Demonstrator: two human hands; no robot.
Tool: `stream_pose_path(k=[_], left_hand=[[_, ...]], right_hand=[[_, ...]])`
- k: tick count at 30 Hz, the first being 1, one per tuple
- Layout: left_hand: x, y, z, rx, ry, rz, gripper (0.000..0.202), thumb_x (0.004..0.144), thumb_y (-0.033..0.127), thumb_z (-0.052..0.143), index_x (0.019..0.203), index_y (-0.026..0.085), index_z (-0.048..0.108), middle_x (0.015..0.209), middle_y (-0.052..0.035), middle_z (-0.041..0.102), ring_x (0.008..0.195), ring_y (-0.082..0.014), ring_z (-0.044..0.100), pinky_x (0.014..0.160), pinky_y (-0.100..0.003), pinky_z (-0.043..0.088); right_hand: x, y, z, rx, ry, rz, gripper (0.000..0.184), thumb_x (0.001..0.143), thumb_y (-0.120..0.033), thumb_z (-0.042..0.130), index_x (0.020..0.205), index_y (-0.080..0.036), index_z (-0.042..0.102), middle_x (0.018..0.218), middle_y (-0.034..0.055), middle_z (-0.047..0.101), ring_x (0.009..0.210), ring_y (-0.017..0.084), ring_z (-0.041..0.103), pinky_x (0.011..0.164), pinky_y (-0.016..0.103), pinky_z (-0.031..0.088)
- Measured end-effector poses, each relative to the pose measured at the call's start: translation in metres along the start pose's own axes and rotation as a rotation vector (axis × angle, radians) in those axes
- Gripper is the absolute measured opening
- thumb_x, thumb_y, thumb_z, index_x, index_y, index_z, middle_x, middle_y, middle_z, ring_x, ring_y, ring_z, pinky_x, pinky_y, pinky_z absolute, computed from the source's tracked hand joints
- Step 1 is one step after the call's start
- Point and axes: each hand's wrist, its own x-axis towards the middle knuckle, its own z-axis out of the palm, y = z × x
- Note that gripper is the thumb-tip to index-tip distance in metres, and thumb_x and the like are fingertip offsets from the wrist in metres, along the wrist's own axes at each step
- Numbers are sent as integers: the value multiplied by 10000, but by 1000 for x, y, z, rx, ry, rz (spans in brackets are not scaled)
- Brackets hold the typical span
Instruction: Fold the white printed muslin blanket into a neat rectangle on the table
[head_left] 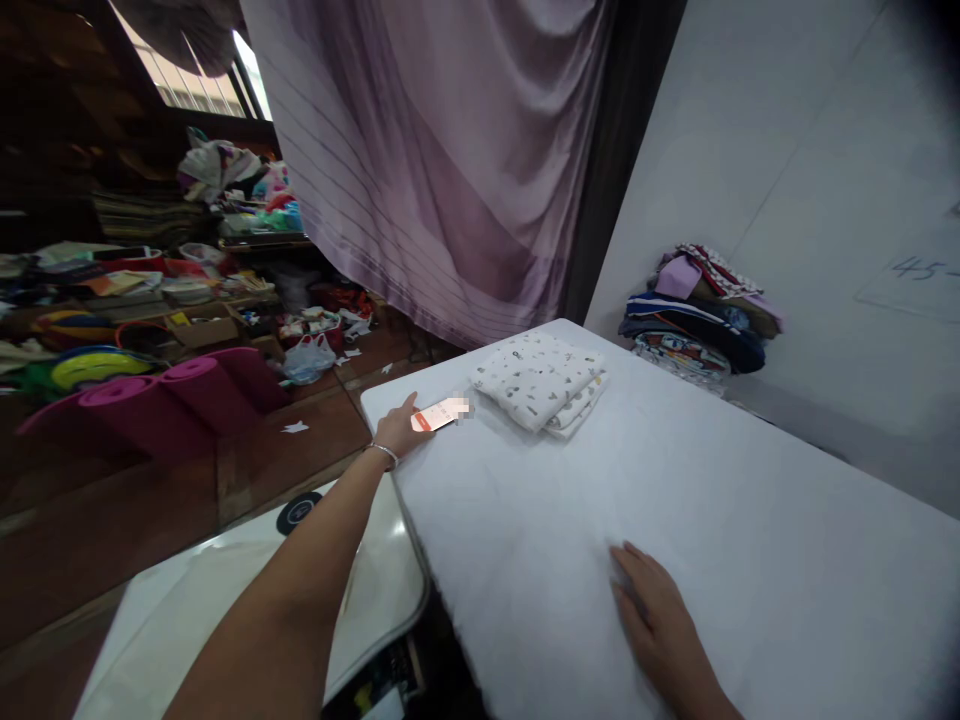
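Observation:
My left hand (397, 428) reaches out to the far left corner of the white-covered table (525, 540), closed on a smartphone (439, 413) with a lit screen. A bracelet (385, 455) circles that wrist. Just right of the phone lies a folded white cloth (536, 378) with a small scattered print. Near the front of the table, my right hand (646, 600) rests low over the white cover, fingers loosely stretched and holding nothing.
A lower white table (382, 560) with a round black object (298, 512) stands at the left. Folded clothes (697, 310) are stacked by the wall. A purple curtain (450, 180) hangs behind. Rolled pink mats (202, 395) and clutter cover the floor at left.

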Motion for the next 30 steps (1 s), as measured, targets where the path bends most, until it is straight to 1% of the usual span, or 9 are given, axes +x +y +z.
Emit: stream_pose_path(k=[4,8,10,14,16,17,21,25,30], left_hand=[[5,-3,-3,-14,-21,-12,794,651,400,624,1355,236,295,1222,-73,563,1122,-316,485,907,-415,382],[5,0,-7,-27,-49,-26,828,649,412,644,1362,202,278,1283,-110,521,1169,-318,461,936,-419,375],[3,8,-7,-23,2,-21,794,668,420,639,1345,167,312,1325,-146,476,1209,-330,424,961,-429,357],[-7,53,4,-247,158,0,560,747,356,581,1240,131,443,1259,-156,519,1169,-293,456,992,-405,333],[-13,89,17,-570,80,-70,521,744,363,596,1204,159,463,1170,-119,566,1014,-241,550,911,-364,400],[-15,107,25,-761,2,-180,536,720,364,629,1191,170,463,1138,-107,575,942,-225,575,851,-351,428],[-14,168,53,-953,-167,-333,374,782,404,550,1029,126,511,865,-104,622,675,-188,607,594,-319,458],[-4,195,65,-1086,-253,-448,265,829,401,476,753,151,516,628,-52,560,619,-174,589,544,-299,448],[6,207,58,-1176,-237,-546,292,781,440,529,779,150,497,622,-16,517,626,-161,565,535,-280,444]], right_hand=[[1,0,1,2,26,-13,517,836,-283,495,1335,-373,398,1263,50,542,1157,308,504,917,525,491],[2,-1,-2,-13,5,-13,454,847,-301,492,1300,-297,468,1265,41,546,1161,283,507,938,499,478],[3,-1,-3,-21,-3,-16,430,854,-307,486,1281,-265,494,1266,45,546,1164,271,505,946,478,473],[4,-1,-3,-35,2,-46,405,859,-312,484,1253,-231,526,1255,61,556,1159,267,510,940,460,476],[4,-1,-3,-33,7,-51,397,860,-310,485,1245,-225,533,1247,65,562,1153,266,515,938,465,476],[4,-1,-2,-29,11,-50,394,860,-308,485,1242,-226,536,1244,65,564,1149,265,518,939,468,474],[4,-3,-2,-7,1,-17,398,861,-295,482,1252,-235,527,1246,59,563,1164,264,506,961,489,454],[6,-7,-4,3,2,7,396,865,-282,469,1256,-237,521,1259,59,553,1176,261,496,976,504,439],[10,-13,-6,40,31,23,393,856,-257,463,1242,-257,540,1220,53,582,1159,262,512,974,516,437]])
